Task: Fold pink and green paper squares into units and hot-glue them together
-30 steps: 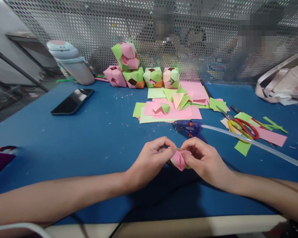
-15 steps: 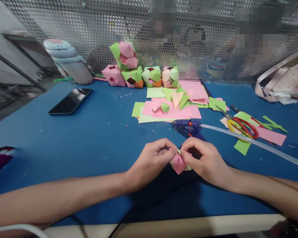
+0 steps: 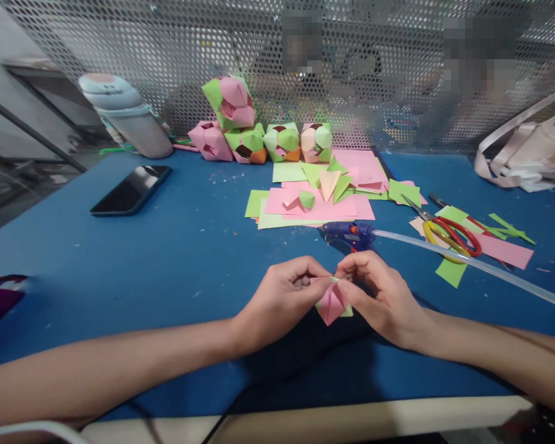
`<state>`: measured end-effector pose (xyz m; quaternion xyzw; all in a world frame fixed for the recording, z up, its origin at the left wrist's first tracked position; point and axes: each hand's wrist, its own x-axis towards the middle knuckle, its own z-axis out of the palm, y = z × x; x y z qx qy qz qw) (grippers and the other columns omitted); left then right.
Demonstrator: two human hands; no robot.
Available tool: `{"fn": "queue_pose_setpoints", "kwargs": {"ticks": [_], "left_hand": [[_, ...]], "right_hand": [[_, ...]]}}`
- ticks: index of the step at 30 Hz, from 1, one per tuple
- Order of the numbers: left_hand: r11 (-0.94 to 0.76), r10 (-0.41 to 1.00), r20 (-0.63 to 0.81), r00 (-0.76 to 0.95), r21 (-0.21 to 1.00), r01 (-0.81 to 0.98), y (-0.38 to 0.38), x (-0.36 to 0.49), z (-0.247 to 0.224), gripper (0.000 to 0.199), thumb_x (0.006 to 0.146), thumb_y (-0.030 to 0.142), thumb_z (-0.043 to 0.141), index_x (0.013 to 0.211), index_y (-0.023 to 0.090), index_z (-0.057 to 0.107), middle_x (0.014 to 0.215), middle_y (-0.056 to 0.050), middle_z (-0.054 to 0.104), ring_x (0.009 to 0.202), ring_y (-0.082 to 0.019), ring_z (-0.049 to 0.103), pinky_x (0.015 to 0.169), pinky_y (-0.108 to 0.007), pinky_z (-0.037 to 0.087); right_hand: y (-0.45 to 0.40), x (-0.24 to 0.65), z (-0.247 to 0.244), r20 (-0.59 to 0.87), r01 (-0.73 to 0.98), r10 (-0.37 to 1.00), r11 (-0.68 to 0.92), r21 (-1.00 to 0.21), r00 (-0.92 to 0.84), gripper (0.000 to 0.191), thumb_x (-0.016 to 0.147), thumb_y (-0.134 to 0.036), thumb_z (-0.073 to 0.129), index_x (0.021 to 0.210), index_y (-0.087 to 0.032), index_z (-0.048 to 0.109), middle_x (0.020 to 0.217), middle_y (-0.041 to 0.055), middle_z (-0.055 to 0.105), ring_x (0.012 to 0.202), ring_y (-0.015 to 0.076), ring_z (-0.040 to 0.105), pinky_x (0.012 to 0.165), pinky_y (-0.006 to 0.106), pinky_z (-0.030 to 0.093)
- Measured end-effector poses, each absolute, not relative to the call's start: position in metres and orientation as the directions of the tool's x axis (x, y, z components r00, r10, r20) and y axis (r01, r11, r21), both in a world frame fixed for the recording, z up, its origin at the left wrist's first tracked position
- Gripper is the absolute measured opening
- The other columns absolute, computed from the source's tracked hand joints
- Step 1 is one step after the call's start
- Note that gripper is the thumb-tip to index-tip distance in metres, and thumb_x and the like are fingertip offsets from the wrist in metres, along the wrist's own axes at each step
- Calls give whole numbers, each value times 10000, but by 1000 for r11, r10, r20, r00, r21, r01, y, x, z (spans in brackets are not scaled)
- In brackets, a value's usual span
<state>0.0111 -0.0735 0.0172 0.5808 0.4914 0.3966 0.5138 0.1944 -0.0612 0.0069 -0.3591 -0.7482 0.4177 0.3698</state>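
Observation:
A small folded paper piece (image 3: 332,304), pink with light green, hangs between my two hands above the near part of the table. My left hand (image 3: 287,290) pinches its upper left edge between thumb and fingers. On the other side my right hand (image 3: 380,297) is closed on its upper right edge, thumb against the paper. The fingers hide the top of the piece. Just beyond my hands lies a blue glue gun (image 3: 349,233) with a long clear glue stick (image 3: 472,265) reaching to the right.
Pink and green paper sheets (image 3: 277,203) lie behind the glue gun, with scissors (image 3: 452,239) and paper scraps to their right. Finished paper balls (image 3: 281,143) stand along the perforated screen (image 3: 176,55). A phone (image 3: 132,191) and bottle (image 3: 127,117) are at left, a bag (image 3: 531,148) at right.
My right thumb and fingers have shifted slightly on the paper's upper edge, and the folded piece has turned a little. My left hand keeps its pinch.

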Motion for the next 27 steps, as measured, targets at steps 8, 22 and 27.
{"fn": "queue_pose_setpoints", "kwargs": {"ticks": [8,22,27], "left_hand": [[-46,990,47,133,999,-12,-72,11,10,100,769,173,643,720,152,558,810,-16,649,781,-122,617,703,-219,484],[34,985,-40,169,999,41,-71,11,12,169,801,281,636,722,137,598,821,-43,639,795,-142,592,708,-240,450],[67,992,-65,108,997,-23,-72,13,12,143,767,213,651,696,144,548,891,-28,628,792,-116,586,674,-209,447]], "right_hand": [[-59,192,11,230,325,831,431,-842,-507,169,852,-261,590,979,-169,528,820,5,562,735,107,534,677,236,453],[-52,198,7,328,395,785,566,-724,-525,171,870,-236,579,1016,-160,533,824,3,571,725,98,536,675,219,429],[-53,197,10,267,413,831,489,-768,-489,57,867,-212,568,886,-176,528,705,-42,543,616,67,501,585,184,400]]}}
